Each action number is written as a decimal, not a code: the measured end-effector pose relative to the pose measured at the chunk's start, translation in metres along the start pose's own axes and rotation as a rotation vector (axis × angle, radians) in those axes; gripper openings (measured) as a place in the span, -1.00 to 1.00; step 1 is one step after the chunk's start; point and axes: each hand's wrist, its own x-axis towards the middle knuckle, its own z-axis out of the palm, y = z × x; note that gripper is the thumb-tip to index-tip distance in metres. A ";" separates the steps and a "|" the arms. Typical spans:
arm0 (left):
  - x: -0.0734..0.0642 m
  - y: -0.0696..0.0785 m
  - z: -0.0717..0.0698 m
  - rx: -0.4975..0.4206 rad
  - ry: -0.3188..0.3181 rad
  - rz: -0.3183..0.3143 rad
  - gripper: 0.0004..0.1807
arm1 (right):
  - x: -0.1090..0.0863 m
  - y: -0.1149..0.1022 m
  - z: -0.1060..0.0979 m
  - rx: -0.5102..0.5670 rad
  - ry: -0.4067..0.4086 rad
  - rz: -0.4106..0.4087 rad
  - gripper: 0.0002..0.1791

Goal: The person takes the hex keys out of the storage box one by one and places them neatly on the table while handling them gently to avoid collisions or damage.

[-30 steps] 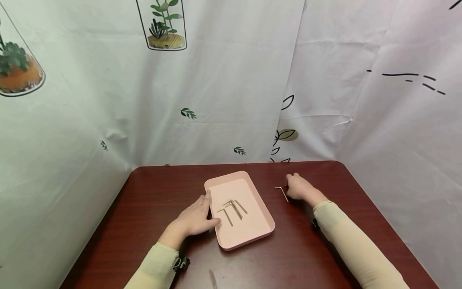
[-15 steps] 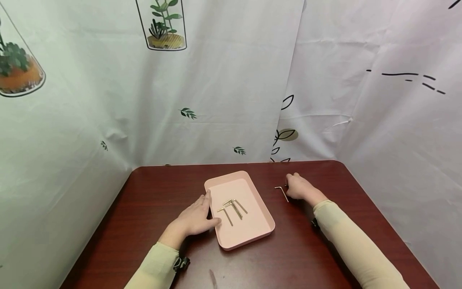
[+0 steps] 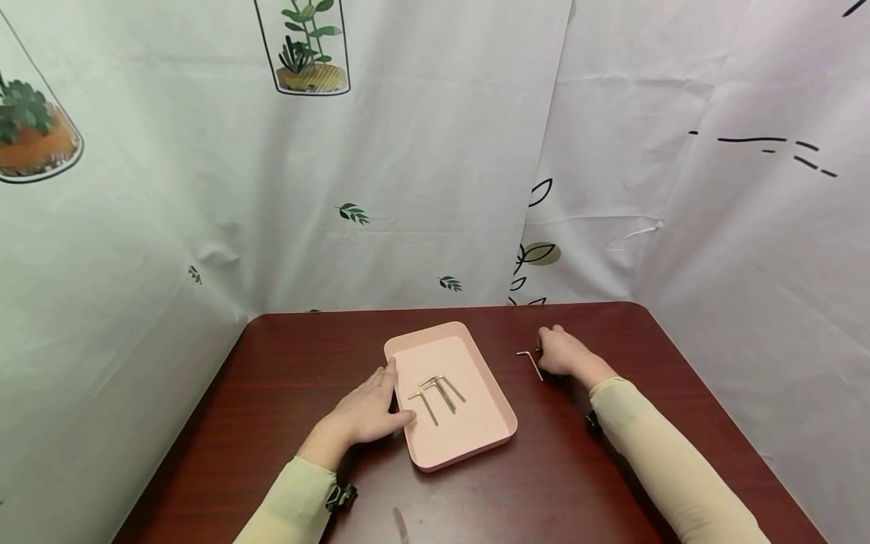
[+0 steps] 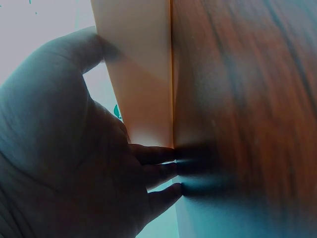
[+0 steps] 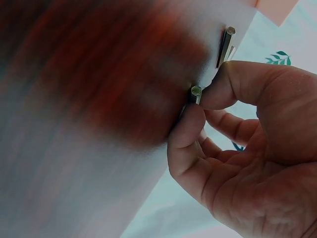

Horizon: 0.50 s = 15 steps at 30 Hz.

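Observation:
My left hand (image 3: pixel 367 404) rests against the left side of a pink tray (image 3: pixel 492 412). Its fingers lie straight along the outer wall and the thumb reaches over the rim; the left wrist view has the lower fingertips right at the tabletop. Inside the tray lie several brass-coloured L-shaped hex keys (image 3: pixel 425 408). To the right of the tray, my right hand (image 3: pixel 563 353) pinches another hex key (image 5: pixel 196 91) between thumb and index finger, low over the table. Most of that key is hidden by the fingers. Just left of this hand, one hex key (image 3: pixel 533 366) lies on the wood.
The dark red-brown table (image 3: pixel 292 363) has rounded far corners. White printed cloth (image 3: pixel 435 166) hangs close around its back and sides. A dark wrist strap (image 3: pixel 341 496) sits on the left sleeve.

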 end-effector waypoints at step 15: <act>0.000 0.000 -0.001 0.001 -0.003 0.002 0.27 | 0.000 0.002 -0.003 0.025 -0.011 -0.001 -0.70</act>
